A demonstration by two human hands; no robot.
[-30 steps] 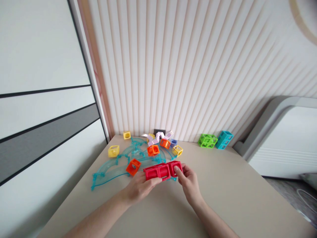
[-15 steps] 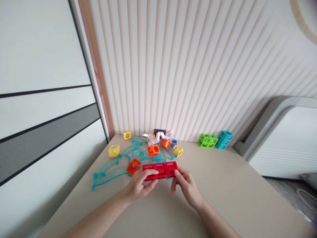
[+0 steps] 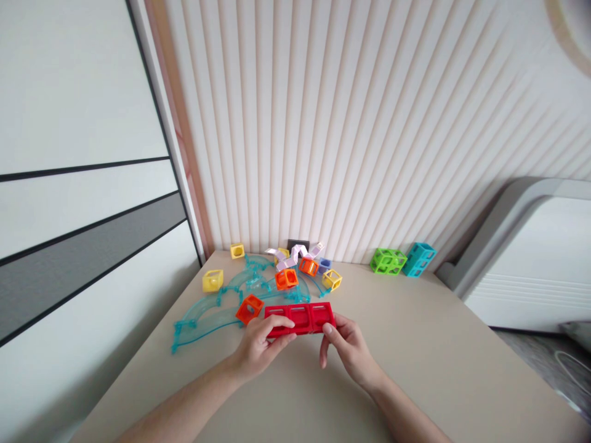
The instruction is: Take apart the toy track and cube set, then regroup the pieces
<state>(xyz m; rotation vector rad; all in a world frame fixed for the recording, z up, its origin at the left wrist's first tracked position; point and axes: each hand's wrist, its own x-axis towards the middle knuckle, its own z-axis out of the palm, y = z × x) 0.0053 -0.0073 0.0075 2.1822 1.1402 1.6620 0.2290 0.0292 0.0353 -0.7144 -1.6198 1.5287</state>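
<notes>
Far L of grip: transl. teal track pcs (image 3: 203, 329), overlapping, exact no. unclear; they run R to just behind the grip. Yellow open cubes (image 3: 213, 280), 4 seen: 2 back-L, 1 behind the lilac zigzag pc, 1 back-R. Orange open cubes (image 3: 250, 309), 3: 1 just L of grip, by L hand, 2 behind. L hand (image 3: 256, 347) grasps L end of the red frame bar (image 3: 300, 318), index across its face, thumb at lower edge. Bar: 1 pc, 3 sq. cells in a row, glossy red, rimmed windows, approx. level, between the hands above the table (image 3: 415, 351). Behind: 1 lilac zigzag pc (image 3: 298, 253), 1 blk block (image 3: 298, 245). Blue-violet cube (image 3: 324, 265), 1, back-R. R hand (image 3: 353, 351) pinches bar's R end, thumb on face. Well R & back: green 2-cell block (image 3: 388, 261) and teal 2-cell block (image 3: 418, 259), 1 ea., side by side.
</notes>
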